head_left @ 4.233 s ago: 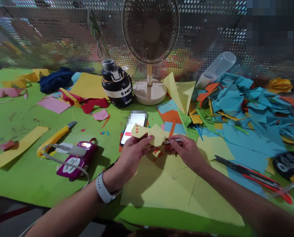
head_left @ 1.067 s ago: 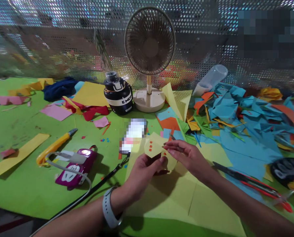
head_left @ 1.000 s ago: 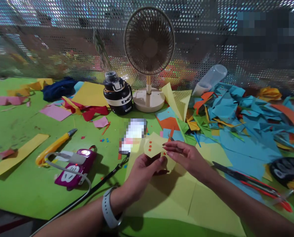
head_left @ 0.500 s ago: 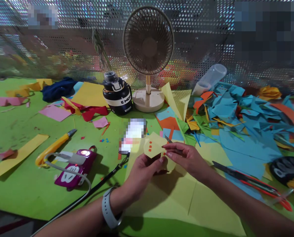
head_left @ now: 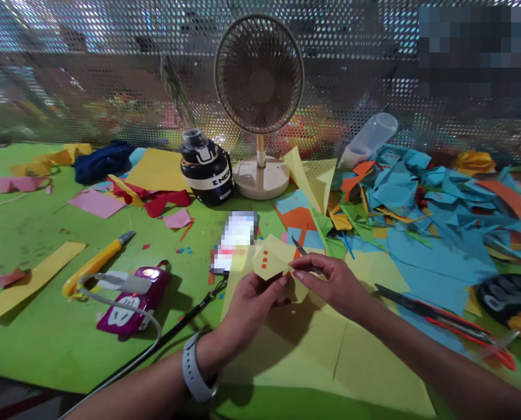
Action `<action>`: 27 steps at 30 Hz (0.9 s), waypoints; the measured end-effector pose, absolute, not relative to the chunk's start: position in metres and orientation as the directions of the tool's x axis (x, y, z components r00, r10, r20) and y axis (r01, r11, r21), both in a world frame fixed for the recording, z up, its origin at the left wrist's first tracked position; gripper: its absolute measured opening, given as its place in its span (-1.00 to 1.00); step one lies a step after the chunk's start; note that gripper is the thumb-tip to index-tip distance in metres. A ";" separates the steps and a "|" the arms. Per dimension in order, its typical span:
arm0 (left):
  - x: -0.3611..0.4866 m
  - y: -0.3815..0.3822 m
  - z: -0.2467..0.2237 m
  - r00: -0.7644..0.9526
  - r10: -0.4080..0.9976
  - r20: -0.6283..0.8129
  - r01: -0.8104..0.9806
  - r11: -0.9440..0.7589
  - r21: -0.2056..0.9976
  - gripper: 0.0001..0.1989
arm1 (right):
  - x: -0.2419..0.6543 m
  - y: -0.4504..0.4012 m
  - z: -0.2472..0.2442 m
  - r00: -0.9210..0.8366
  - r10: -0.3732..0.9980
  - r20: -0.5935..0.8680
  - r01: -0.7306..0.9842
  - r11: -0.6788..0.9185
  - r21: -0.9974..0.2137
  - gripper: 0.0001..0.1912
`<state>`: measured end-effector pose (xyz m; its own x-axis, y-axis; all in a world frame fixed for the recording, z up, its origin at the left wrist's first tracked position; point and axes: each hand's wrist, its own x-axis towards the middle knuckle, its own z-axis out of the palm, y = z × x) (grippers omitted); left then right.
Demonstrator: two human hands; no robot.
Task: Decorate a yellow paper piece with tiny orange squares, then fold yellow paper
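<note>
A folded pale yellow paper piece (head_left: 274,251) with a column of three small orange squares is pinched in my left hand (head_left: 254,306), which wears a grey-banded watch at the wrist. My right hand (head_left: 330,282) holds a thin dark pointed tool (head_left: 300,246) between thumb and fingers, its tip pointing up and away. The right fingertips meet the right edge of the folded paper, near a small orange bit (head_left: 289,272). Beneath both hands lie large pale yellow sheets (head_left: 374,356).
Ahead stand a fan (head_left: 261,175) and a black bottle (head_left: 207,175). A phone (head_left: 236,239), yellow cutter (head_left: 96,262) and purple power bank (head_left: 133,303) lie left. Red-handled scissors (head_left: 457,326) and heaped blue paper (head_left: 400,186) are at right.
The view has shifted slightly. Both hands keep nearly the same pose around the folded paper, with the right fingers a little altered at its edge.
</note>
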<state>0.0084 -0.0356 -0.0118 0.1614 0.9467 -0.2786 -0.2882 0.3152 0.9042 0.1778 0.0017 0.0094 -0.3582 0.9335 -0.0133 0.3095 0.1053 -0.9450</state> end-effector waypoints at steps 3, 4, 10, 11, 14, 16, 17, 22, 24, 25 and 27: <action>0.008 -0.035 -0.015 0.143 0.950 -0.278 -0.244 0.306 0.920 -0.76 | 0.178 0.002 0.012 -0.355 0.934 -0.033 0.314 0.085 -0.946 -0.83; 0.009 -0.034 -0.016 0.143 0.951 -0.274 -0.228 0.302 0.926 -0.75 | 0.177 0.002 0.012 -0.349 0.936 -0.042 0.314 0.075 -0.947 -0.84; 0.012 -0.034 -0.016 0.161 0.954 -0.251 -0.209 0.282 0.936 -0.74 | 0.173 0.001 0.011 -0.332 0.938 -0.096 0.244 -0.013 -0.970 -0.88; 0.012 -0.034 -0.015 0.161 0.954 -0.254 -0.217 0.286 0.934 -0.74 | 0.173 0.001 0.011 -0.329 0.939 -0.101 0.236 -0.022 -0.972 -0.88; 0.013 -0.035 -0.013 0.157 0.951 -0.265 -0.249 0.298 0.921 -0.72 | 0.171 0.001 0.010 -0.320 0.940 -0.115 0.230 -0.041 -0.972 -0.87; 0.013 -0.034 -0.012 0.162 0.949 -0.271 -0.273 0.307 0.912 -0.71 | 0.172 0.001 0.010 -0.317 0.941 -0.121 0.225 -0.049 -0.973 -0.87; 0.014 -0.034 -0.012 0.165 0.947 -0.276 -0.281 0.313 0.907 -0.71 | 0.172 0.001 0.009 -0.317 0.940 -0.122 0.220 -0.053 -0.974 -0.86; 0.014 -0.035 -0.011 0.138 0.938 -0.317 -0.311 0.345 0.886 -0.69 | 0.173 0.001 0.008 -0.322 0.939 -0.122 0.212 -0.055 -0.976 -0.85; 0.014 -0.036 -0.011 0.143 0.932 -0.334 -0.326 0.363 0.873 -0.68 | 0.173 0.002 0.009 -0.321 0.938 -0.133 0.214 -0.065 -0.975 -0.85; 0.013 -0.036 -0.011 0.151 0.929 -0.338 -0.330 0.369 0.869 -0.68 | 0.173 0.002 0.009 -0.320 0.937 -0.138 0.213 -0.071 -0.974 -0.85; 0.013 -0.036 -0.011 0.169 0.926 -0.338 -0.333 0.377 0.864 -0.70 | 0.174 0.002 0.010 -0.313 0.940 -0.140 0.215 -0.074 -0.974 -0.86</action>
